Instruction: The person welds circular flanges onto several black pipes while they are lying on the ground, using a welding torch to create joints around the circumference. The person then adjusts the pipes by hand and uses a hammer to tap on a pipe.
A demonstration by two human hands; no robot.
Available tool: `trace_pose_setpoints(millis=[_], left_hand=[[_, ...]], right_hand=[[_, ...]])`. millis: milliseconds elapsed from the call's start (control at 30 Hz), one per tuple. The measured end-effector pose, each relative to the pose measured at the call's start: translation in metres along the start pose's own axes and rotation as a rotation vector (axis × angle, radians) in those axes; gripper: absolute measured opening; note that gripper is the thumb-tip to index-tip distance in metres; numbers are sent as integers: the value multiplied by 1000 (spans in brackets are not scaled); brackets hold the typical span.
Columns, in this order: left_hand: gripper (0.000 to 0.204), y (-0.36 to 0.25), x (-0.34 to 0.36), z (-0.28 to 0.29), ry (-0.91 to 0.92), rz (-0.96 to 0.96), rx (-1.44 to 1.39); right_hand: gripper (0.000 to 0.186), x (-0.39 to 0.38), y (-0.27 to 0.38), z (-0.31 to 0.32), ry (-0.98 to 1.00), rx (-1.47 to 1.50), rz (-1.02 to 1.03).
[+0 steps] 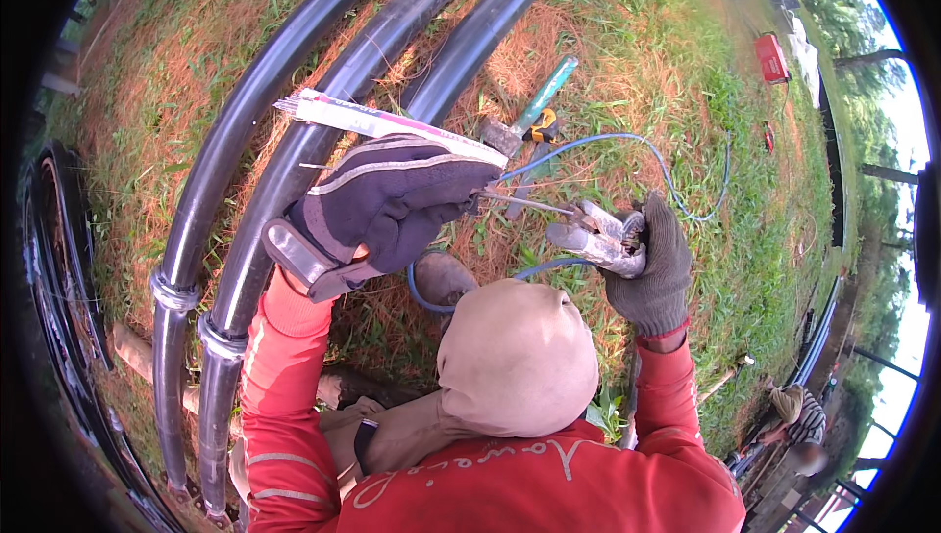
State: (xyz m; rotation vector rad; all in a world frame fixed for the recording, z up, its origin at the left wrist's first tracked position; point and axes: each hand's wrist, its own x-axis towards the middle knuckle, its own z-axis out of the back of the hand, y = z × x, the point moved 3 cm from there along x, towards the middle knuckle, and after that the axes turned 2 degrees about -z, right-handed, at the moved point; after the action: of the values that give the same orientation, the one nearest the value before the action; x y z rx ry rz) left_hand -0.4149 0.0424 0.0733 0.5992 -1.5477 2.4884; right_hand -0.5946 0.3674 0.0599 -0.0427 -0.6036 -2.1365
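My left hand (377, 205), in a dark padded glove, grips a long pink-and-white packet of rods (348, 114); its fingertips touch a thin grey rod (524, 201). That rod runs rightward into a worn silvery electrode holder (603, 244), held in my right hand (650, 273) in a grey knit glove. Blue cable (647, 146) loops over the grass. Just above my hands lie a hammer with a green handle (544, 90) and a yellow-black tape measure (544, 126). A beige cloth hood (515, 352) and red sleeves fill the lower middle.
Black pipes (250, 112) with metal flanges curve along the left, more pipes (59, 239) beyond. A red box (771, 58) stands on the grass at upper right. Another person in a striped top (804, 420) bends over pipes at lower right, near trees and posts.
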Motion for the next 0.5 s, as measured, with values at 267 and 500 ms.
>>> trace_pose_setpoints(millis=[267, 500], left_hand=[[51, 3, 1, -11, -49, -65, 48], [52, 8, 2, -8, 1, -100, 25]], right_hand=[[84, 4, 6, 3, -15, -6, 21], [85, 7, 4, 4, -5, -24, 33]])
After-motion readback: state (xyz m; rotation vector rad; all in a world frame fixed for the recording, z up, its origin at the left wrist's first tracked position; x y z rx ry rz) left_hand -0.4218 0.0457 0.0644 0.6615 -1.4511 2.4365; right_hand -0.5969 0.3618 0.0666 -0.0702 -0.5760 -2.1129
